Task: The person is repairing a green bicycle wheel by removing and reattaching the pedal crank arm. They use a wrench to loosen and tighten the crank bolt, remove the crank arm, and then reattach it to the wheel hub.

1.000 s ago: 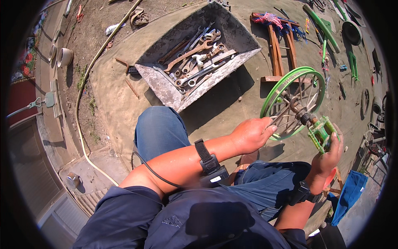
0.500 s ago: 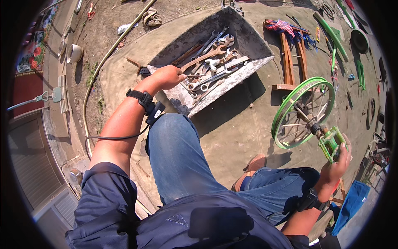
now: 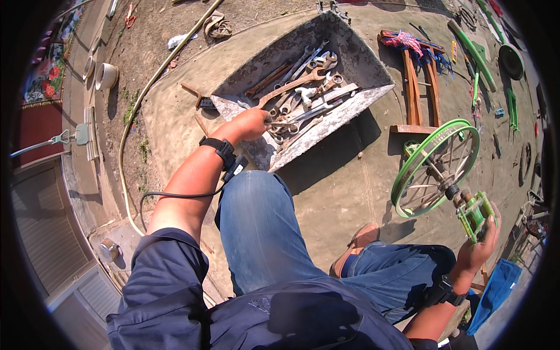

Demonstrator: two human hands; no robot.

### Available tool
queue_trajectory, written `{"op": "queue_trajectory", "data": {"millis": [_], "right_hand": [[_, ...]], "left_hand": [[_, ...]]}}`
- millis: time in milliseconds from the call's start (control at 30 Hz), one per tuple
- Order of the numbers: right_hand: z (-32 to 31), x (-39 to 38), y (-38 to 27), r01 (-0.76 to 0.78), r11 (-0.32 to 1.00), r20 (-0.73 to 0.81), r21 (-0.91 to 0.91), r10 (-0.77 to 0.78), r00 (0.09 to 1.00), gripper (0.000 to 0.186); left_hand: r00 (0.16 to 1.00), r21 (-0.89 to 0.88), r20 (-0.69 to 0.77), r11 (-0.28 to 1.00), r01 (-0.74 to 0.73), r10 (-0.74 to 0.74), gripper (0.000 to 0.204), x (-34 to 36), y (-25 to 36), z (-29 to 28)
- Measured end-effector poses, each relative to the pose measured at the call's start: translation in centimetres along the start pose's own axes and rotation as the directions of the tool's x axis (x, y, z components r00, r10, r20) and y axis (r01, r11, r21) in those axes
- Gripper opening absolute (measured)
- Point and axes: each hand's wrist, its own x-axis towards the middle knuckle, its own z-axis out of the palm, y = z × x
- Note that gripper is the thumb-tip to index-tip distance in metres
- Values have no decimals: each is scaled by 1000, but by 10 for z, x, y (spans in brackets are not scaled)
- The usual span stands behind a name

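My left hand reaches over the near left edge of a worn metal tray. Its fingers are closed at the tools, on something I cannot make out. A large rusty open-ended wrench lies among several other wrenches just beyond the fingers. On the right, my right hand grips a green pedal-like part. That part sits at the end of a rusty axle on a small spoked wheel with a green rim. The wheel is tilted, with its rim near the ground cloth.
A brown wooden frame with coloured ribbons lies beyond the wheel. Green tubes and loose parts are spread at the far right. A hose runs along the left, near pots. Blue cloth lies at the lower right.
My left hand has moved slightly right and nearer over the tray's tools. My right hand still grips the green pedal-like part. The whole view has shifted a little.
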Motion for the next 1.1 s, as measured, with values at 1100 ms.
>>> {"op": "queue_trajectory", "data": {"millis": [1100], "right_hand": [[-21, -2, 6, 26, 975, -58, -222, -40, 998, 46]], "left_hand": [[932, -55, -358, 998, 34, -52, 53, 93, 25, 20]]}}
